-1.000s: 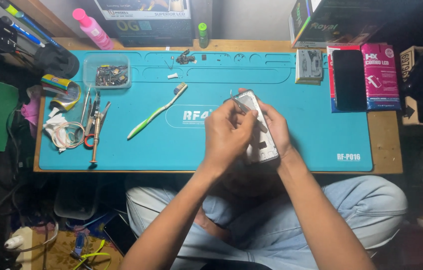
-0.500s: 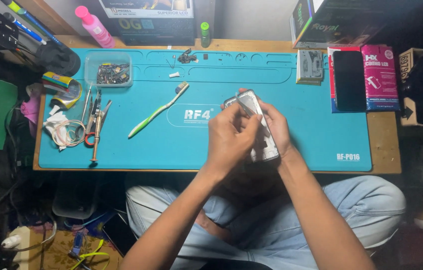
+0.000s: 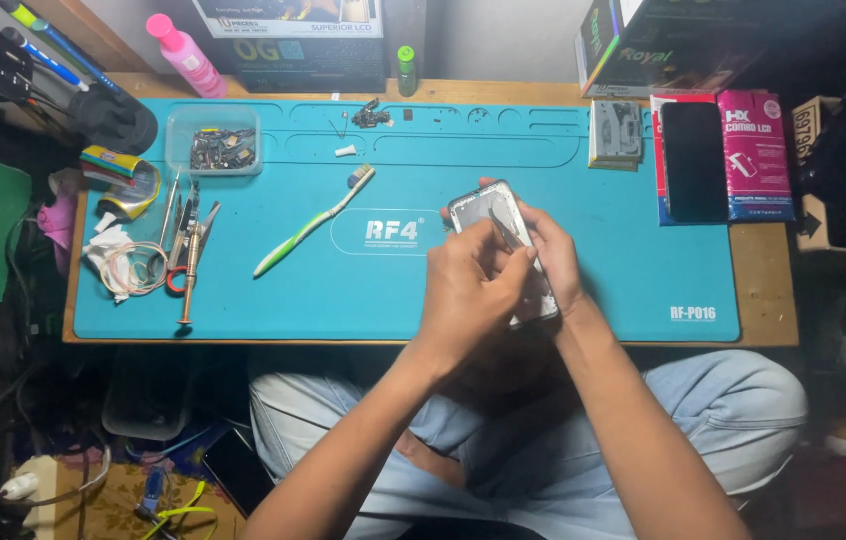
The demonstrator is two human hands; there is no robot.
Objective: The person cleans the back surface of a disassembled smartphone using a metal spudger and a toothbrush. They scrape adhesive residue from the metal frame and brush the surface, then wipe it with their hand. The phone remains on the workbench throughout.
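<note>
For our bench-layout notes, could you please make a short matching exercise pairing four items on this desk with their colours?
Things:
1. toothbrush
2. squeeze bottle
3. work mat
4. small parts tray

Colours:
A. teal
B. clear
C. green and white
D. pink

Pairs: 1-C, 2-D, 3-A, 4-B
</note>
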